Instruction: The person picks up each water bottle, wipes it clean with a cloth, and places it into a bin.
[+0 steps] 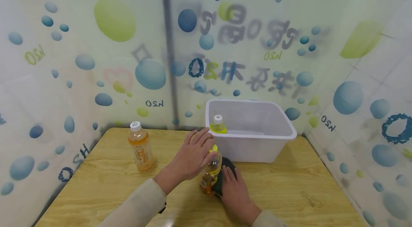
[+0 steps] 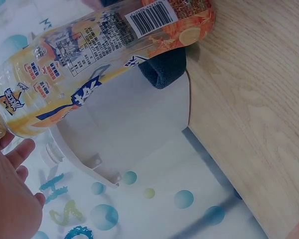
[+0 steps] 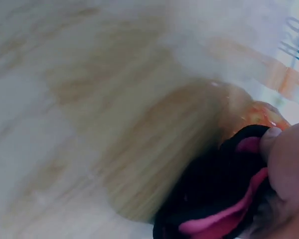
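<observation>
A clear drink bottle [image 1: 210, 173] with a yellow cap and a wraparound label stands on the table, with amber liquid low inside. My left hand [image 1: 194, 153] grips it at the cap, the fingers reaching over the top. In the left wrist view the bottle [image 2: 99, 64] crosses the upper part, and that hand's fingertips [image 2: 21, 152] are at its cap end. My right hand [image 1: 236, 191] holds a dark cloth [image 1: 229, 165] against the bottle's lower right side. In the right wrist view the cloth [image 3: 204, 194] shows pink inner folds and is bunched under the thumb.
A white plastic bin [image 1: 251, 148] stands at the back right, with a white-capped bottle of yellow-green drink [image 1: 219, 127] inside. An orange drink bottle [image 1: 141, 148] with a white cap is on the wooden table [image 1: 283, 191] at left. A patterned curtain [image 1: 148, 41] surrounds the table.
</observation>
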Available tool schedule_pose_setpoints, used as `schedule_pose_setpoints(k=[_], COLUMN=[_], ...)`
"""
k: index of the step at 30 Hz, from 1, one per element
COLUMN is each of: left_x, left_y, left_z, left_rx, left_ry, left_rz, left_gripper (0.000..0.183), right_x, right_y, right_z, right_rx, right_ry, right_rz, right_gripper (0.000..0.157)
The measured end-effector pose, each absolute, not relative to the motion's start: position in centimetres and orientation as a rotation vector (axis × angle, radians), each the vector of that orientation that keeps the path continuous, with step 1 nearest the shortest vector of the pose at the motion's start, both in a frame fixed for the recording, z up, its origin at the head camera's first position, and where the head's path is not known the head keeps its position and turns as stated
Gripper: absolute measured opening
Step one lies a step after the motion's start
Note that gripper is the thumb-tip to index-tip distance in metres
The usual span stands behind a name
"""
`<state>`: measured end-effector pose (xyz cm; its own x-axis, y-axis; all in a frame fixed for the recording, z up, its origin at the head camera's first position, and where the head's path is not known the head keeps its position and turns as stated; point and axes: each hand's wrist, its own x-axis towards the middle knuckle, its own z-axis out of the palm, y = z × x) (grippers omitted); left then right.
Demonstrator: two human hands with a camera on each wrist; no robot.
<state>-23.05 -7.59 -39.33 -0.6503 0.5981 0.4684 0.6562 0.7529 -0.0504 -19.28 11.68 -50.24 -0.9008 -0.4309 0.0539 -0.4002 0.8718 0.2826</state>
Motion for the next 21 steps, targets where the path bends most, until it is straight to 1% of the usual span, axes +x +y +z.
schedule_pose_setpoints(k=[6,12,16,21], left_x=[-23.0,-23.1,-23.2,-23.1], left_y=[-7.7,-7.7,-7.7,-7.8], left_z=[-39.4,-39.5,-39.6,-39.7], left_rx=[-0.948,-0.955,-0.953,-0.950], left_ry=[-2.480,-2.460,-2.449,-2.427], left_rz=[-0.184,-0.216,-0.207,-0.205], left_gripper=[0.039,0.039,0.037,0.035], right_x=[-19.2,-18.9,-18.8,-18.6], right_y=[11.6,11.6,11.5,11.7], right_z=[-50.6,-50.0,-48.6,-45.6], right_rx=[0.672,0.605,0.532,0.504], right_ry=[-2.976,-2.962,-2.888,-2.849], right_rz=[-0.480,-0.389,-0.251,-0.178], right_gripper=[0.061,0.069,0.073,0.073])
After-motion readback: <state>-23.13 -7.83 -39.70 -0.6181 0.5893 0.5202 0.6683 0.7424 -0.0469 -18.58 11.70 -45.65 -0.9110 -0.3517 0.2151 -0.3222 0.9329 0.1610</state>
